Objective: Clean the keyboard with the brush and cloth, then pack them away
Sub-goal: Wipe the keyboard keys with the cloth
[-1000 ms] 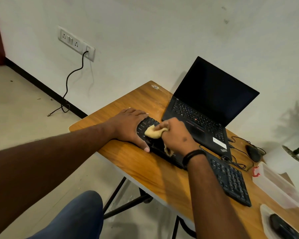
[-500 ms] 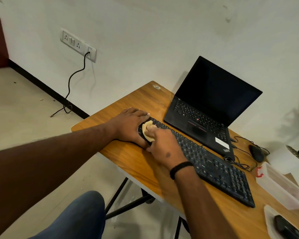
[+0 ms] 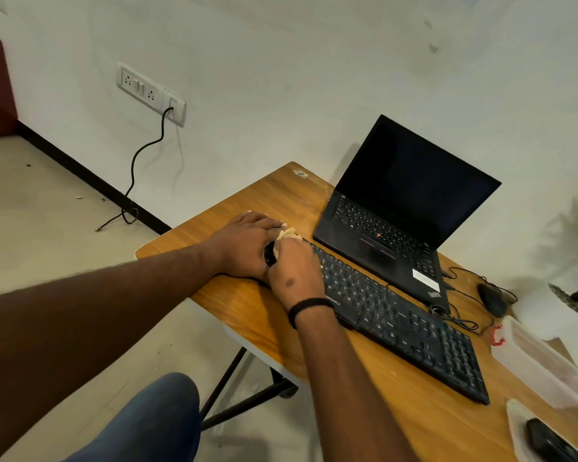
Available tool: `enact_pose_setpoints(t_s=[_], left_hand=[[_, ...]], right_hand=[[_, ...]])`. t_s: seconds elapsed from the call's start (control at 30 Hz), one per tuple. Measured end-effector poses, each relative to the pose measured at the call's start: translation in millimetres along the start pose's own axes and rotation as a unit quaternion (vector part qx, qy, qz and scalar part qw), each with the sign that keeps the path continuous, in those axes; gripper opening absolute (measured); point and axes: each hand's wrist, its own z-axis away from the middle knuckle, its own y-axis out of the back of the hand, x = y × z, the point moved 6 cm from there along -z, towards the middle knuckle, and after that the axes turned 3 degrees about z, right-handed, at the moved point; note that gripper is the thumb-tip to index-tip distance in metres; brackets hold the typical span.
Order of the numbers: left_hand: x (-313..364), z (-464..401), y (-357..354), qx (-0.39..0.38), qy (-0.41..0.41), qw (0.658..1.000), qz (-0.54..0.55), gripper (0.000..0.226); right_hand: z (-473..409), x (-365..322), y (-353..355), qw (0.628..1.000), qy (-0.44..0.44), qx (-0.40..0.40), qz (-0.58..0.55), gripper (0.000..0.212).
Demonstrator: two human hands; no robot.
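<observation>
A black keyboard [image 3: 397,315] is laid diagonally across a wooden table [image 3: 244,311], its left end farther away and its right end nearer. The left end is covered by the left hand [image 3: 244,245], which is laid flat with straight fingers, palm down, partly on the table and partly against the keyboard's end. A bunched yellowish cloth [image 3: 285,235] is gripped by the right hand [image 3: 296,268], whose fingers are curled over it; the cloth is pressed onto the far left corner of the keyboard, just beside the left hand's fingertips, and only a small part of it is seen above the knuckles. A black band [image 3: 309,306] is worn on the right wrist.

An open black laptop [image 3: 401,208] with a dark screen is set beyond the keyboard, close to the wall. To the right of it, a black mouse [image 3: 491,300] and a loose coil of cable [image 3: 454,318] are seen. A clear plastic box [image 3: 544,365] is placed near the table's right edge, and nearer still a clear lid [image 3: 518,425] with a dark object on it that cannot be identified. A socket panel [image 3: 151,93] is fixed to the wall at far left, with a black cord hanging from it to the floor
</observation>
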Motion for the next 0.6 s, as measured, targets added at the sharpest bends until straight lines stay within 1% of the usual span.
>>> enact_pose_setpoints(t_s=[0.07,0.13,0.17,0.2,0.23,0.27,0.33,0.37,0.4,0.47,0.53,0.6], left_hand=[[-1,0,-2,-0.009,0.004,1.0,-0.008,0.132],[-1,0,-4,-0.016,0.005,1.0,-0.024,0.138],[-1,0,-4,-0.021,0.006,0.999,-0.026,0.138],[0,0,-4,-0.023,0.007,0.999,-0.024,0.138],[-1,1,-4,-0.024,0.009,0.999,-0.02,0.137],[0,1,-4,-0.024,0.006,1.0,-0.017,0.135],[1,1,-6,-0.02,-0.011,1.0,-0.012,0.133],[2,0,-7,-0.019,-0.02,1.0,-0.011,0.132],[2,0,-8,-0.021,-0.025,0.999,-0.012,0.13],[2,-1,-8,-0.027,-0.025,0.999,-0.018,0.126],[2,-1,-7,-0.029,-0.023,0.999,-0.023,0.124],[1,-1,-7,-0.026,-0.023,0.999,-0.024,0.122]], right_hand=[[17,7,7,0.998,0.032,-0.059,-0.001,0.031],[32,19,18,0.991,0.053,-0.117,-0.029,0.038],[36,25,26,0.988,0.055,-0.136,-0.041,0.04],[35,32,33,0.988,0.05,-0.138,-0.048,0.041],[30,41,40,0.991,0.03,-0.118,-0.054,0.043],[23,49,46,0.995,-0.003,-0.077,-0.062,0.044],[8,64,52,0.994,-0.083,0.034,-0.064,0.042],[2,67,50,0.989,-0.111,0.068,-0.064,0.038],[-4,66,44,0.987,-0.128,0.076,-0.068,0.034],[-11,54,26,0.989,-0.127,0.05,-0.058,0.026],[-8,35,11,0.996,-0.089,0.023,-0.002,0.021],[8,19,4,0.998,-0.038,0.032,0.043,0.021]])
